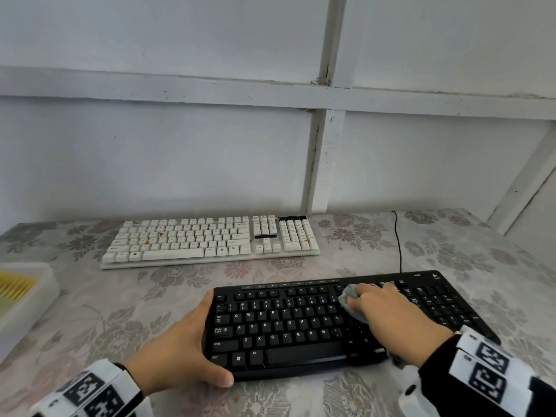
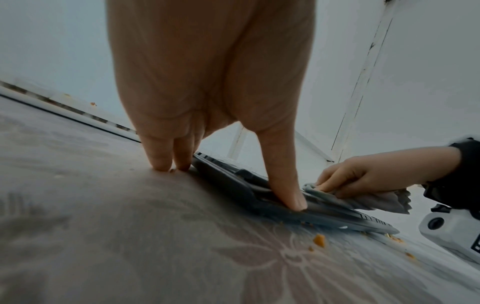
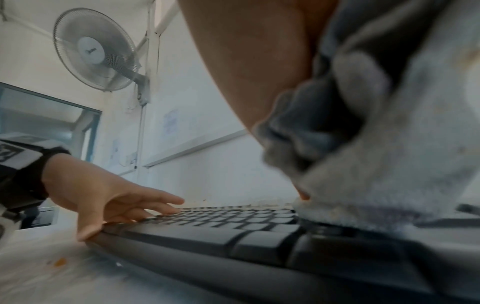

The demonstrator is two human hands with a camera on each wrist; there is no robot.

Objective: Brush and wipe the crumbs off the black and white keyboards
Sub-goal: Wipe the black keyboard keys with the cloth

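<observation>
Against a pale panelled wall, a table with a flowered cloth (image 1: 346, 395) carries both keyboards: the black keyboard (image 1: 301, 326) near the front edge is braced at its left end by the left hand (image 1: 177, 350), whose fingers are straight while the thumb hooks its front corner, and its right-centre keys are wiped by the right hand (image 1: 391, 311), which is closed on a crumpled grey cloth (image 1: 350, 299). This keyboard is judged nearly clean, with orange crumbs (image 2: 319, 240) lying on the table beside it, whereas the white keyboard (image 1: 210, 240) further back is still spotted and untouched. What lies under the cloth cannot be seen, and no brush can be made out.
</observation>
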